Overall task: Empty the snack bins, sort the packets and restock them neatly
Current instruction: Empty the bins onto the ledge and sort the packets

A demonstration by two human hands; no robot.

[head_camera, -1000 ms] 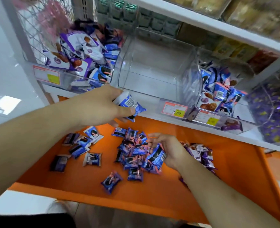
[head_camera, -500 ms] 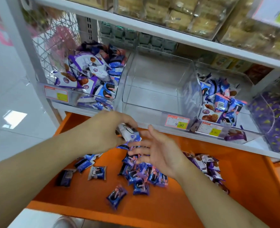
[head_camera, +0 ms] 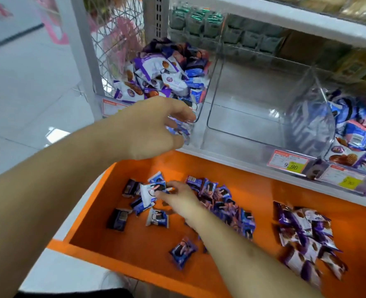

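A person's right hand (head_camera: 178, 197) pinches a small white-and-blue snack packet (head_camera: 149, 193) by its edge, lifting it just above the scattered blue packets (head_camera: 222, 201) that lie on the floor of an orange tray (head_camera: 139, 246) below the shelf. The fingers curl round the packet's right side; the forearm crosses the tray from the lower right.

The left hand (head_camera: 156, 127) reaches forward above the tray's far rim, at the front of the left clear bin (head_camera: 201, 108), fingers loosely spread and bent. A blurred blue packet shows just past the fingertips, but whether the hand grips it or it lies behind the bin's clear front cannot be told.

That left bin is heaped with purple-and-white biscuit packets (head_camera: 156, 76) and some blue ones. Beside it, the middle clear bin (head_camera: 253, 130) holds nothing visible, with a red and yellow price tag (head_camera: 288, 163) on its front lip. The right bin (head_camera: 328, 134) holds a mix of blue and purple packets.

On the tray's right side, well apart from the blue packets, lies a separate pile of purple-and-white packets (head_camera: 306, 237). One blue packet (head_camera: 183, 251) sits alone near the tray's front edge, and a dark one (head_camera: 118, 219) lies at the left.
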